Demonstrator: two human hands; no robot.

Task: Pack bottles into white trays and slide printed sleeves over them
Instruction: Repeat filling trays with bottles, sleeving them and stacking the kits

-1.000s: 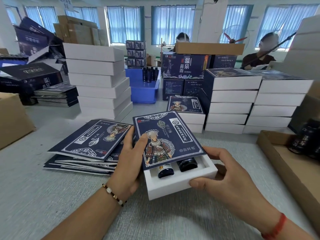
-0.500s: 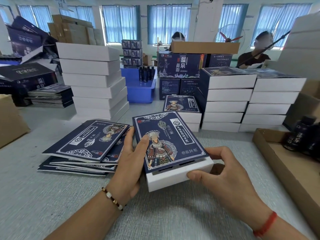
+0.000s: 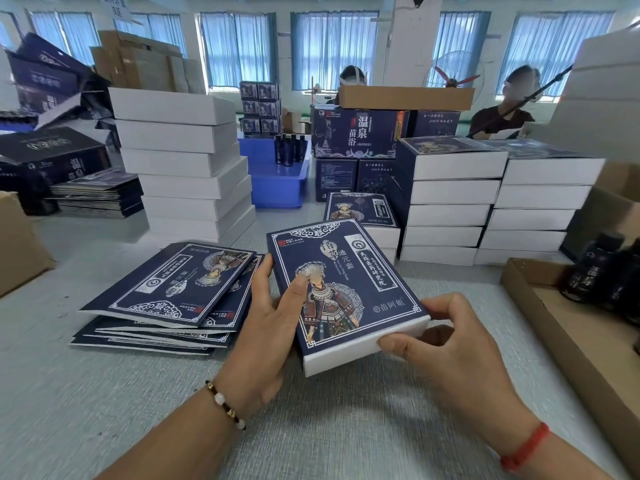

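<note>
Between two hands [image 3: 273, 327] [image 3: 446, 355], one sleeved tray [image 3: 363, 348]; perhaps three bottles [image 3: 588, 271] right.

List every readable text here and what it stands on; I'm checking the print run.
"苗阿姐": held printed sleeve, lower right corner.
"通元套": same sleeve, centre.
"PICC": same sleeve, top left by the red seal.
"温泉" and "苗浴": large dark carton behind.
Sleeve's vertical banner, the flat sleeve stack print, bottle labels, hanging sign: too small or blurred.
</note>
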